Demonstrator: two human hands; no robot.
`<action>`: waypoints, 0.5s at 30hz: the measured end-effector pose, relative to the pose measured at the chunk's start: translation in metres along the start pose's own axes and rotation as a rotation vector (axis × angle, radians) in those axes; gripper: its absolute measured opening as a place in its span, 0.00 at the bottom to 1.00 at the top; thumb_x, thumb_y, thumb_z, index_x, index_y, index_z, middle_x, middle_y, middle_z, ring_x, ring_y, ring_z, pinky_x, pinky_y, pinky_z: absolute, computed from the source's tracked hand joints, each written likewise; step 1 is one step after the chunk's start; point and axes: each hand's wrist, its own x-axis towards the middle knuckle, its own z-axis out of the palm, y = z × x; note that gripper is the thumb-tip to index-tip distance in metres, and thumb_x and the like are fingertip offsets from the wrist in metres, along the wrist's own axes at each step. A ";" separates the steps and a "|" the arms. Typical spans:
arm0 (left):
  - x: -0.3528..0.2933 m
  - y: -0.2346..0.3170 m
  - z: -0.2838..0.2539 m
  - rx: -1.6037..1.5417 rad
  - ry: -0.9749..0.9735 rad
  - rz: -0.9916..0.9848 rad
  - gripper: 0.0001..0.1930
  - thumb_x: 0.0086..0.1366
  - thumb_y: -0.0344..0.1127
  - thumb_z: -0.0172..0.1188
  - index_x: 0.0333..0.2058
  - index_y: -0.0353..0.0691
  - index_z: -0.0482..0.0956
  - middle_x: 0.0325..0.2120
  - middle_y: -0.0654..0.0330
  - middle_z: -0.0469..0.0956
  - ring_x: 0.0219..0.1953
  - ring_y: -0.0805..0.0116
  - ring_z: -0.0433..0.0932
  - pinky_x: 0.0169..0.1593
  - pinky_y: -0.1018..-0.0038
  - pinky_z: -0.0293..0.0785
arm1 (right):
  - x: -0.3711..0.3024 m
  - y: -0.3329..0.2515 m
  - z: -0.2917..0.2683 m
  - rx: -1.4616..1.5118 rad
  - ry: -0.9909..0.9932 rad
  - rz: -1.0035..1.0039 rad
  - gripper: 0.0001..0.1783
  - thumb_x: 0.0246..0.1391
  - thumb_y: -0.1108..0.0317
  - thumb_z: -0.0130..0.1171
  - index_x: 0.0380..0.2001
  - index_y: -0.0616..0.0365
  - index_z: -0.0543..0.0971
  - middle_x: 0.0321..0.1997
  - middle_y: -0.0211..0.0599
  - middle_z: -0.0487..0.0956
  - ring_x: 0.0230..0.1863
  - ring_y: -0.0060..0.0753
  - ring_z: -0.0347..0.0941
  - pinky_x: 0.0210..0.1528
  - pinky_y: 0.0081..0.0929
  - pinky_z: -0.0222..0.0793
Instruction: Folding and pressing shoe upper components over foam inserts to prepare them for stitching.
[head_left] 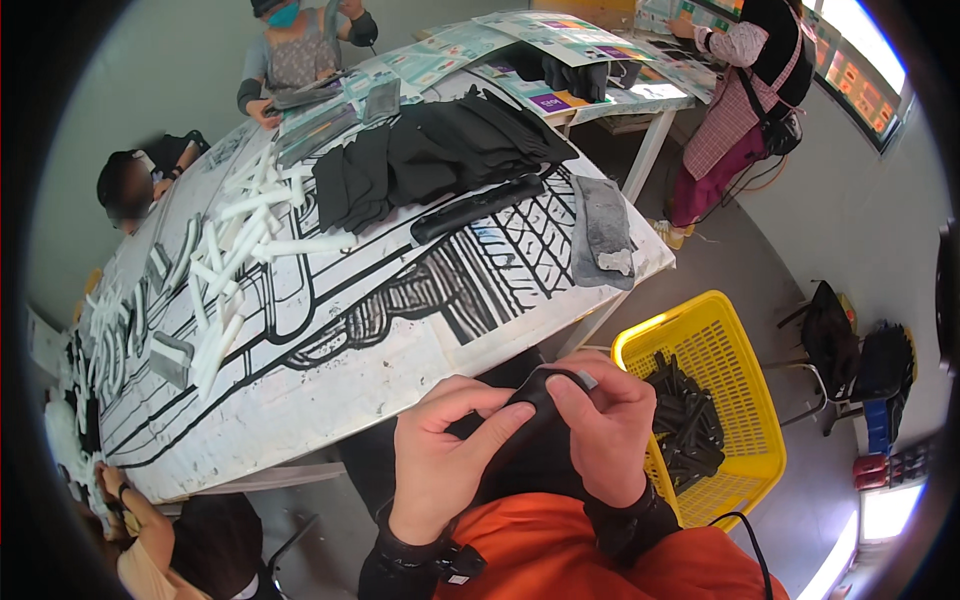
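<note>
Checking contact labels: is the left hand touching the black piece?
Touching. The head view shows it: the thumb tip of the left hand lies over the surface of the black piece, with no gap visible.

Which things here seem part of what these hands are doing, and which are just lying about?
Seems to belong:
- dark piece, held between left hand and right hand
- probably the black pile on the table
- probably the yellow basket and its black pieces

Apparently just lying about:
- white tubes
- grey pad at the table corner
</note>
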 end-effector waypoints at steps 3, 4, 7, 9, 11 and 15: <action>-0.001 -0.004 0.001 0.051 0.015 0.044 0.07 0.61 0.20 0.70 0.39 0.31 0.88 0.32 0.60 0.83 0.36 0.74 0.77 0.43 0.78 0.71 | -0.001 0.000 -0.001 -0.086 0.057 -0.022 0.07 0.57 0.81 0.69 0.40 0.67 0.86 0.43 0.35 0.83 0.40 0.17 0.78 0.40 0.15 0.72; -0.002 -0.006 0.002 0.056 0.009 0.043 0.07 0.61 0.20 0.70 0.39 0.31 0.88 0.32 0.60 0.83 0.36 0.74 0.77 0.43 0.78 0.71 | -0.001 0.000 -0.001 -0.160 0.047 -0.047 0.08 0.57 0.81 0.69 0.40 0.67 0.86 0.41 0.34 0.83 0.38 0.16 0.77 0.38 0.15 0.71; -0.003 -0.013 0.005 -0.047 0.047 0.067 0.06 0.62 0.19 0.69 0.38 0.31 0.88 0.34 0.60 0.82 0.38 0.74 0.77 0.43 0.78 0.71 | 0.004 -0.005 0.006 -0.133 0.058 -0.040 0.09 0.55 0.80 0.71 0.40 0.66 0.86 0.39 0.32 0.83 0.35 0.16 0.77 0.35 0.16 0.70; -0.005 -0.022 0.008 -0.281 0.155 0.086 0.08 0.62 0.21 0.71 0.41 0.30 0.87 0.35 0.60 0.82 0.37 0.75 0.78 0.45 0.79 0.73 | 0.006 -0.001 0.006 -0.023 0.062 -0.010 0.09 0.54 0.79 0.72 0.40 0.66 0.86 0.38 0.31 0.82 0.33 0.16 0.77 0.34 0.16 0.69; -0.005 -0.022 0.009 -0.343 0.151 0.124 0.10 0.62 0.20 0.71 0.43 0.30 0.86 0.37 0.60 0.81 0.41 0.74 0.77 0.50 0.78 0.72 | 0.000 0.009 -0.011 -0.231 -0.242 -0.042 0.12 0.53 0.75 0.74 0.41 0.63 0.86 0.38 0.32 0.82 0.35 0.18 0.77 0.34 0.17 0.69; -0.019 -0.007 0.006 -0.186 0.254 0.162 0.17 0.76 0.36 0.61 0.56 0.31 0.80 0.44 0.56 0.82 0.50 0.67 0.77 0.59 0.72 0.68 | -0.010 -0.022 -0.003 -0.682 -0.098 -0.768 0.25 0.35 0.72 0.77 0.43 0.53 0.88 0.40 0.29 0.81 0.39 0.28 0.78 0.37 0.24 0.72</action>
